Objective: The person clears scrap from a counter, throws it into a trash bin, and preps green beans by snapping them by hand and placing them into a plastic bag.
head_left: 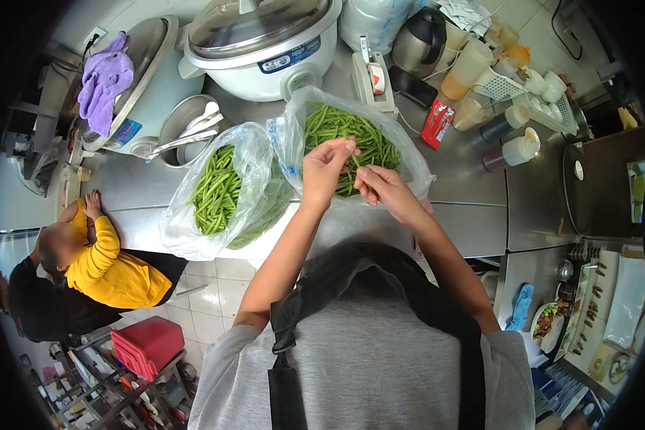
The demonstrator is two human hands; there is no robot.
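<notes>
Above a clear plastic bag [412, 154] of green beans [337, 123], my left hand [325, 172] and my right hand [388, 192] are close together. A green bean [358, 160] runs between their fingertips, and both hands pinch it. The beans in this bag are long and lie in a loose pile. To the left, a second plastic bag [254, 147] stands open, with shorter green bean pieces [218, 190] inside. Part of the right bag's contents is hidden behind my hands.
Rice cookers [265, 79] stand at the back of the steel counter [466, 215], beside a metal pot [168, 136] with utensils. A red packet [437, 123], a label gun or device [373, 75] and sauce bottles [512, 152] sit right. People [97, 258] are at the left edge.
</notes>
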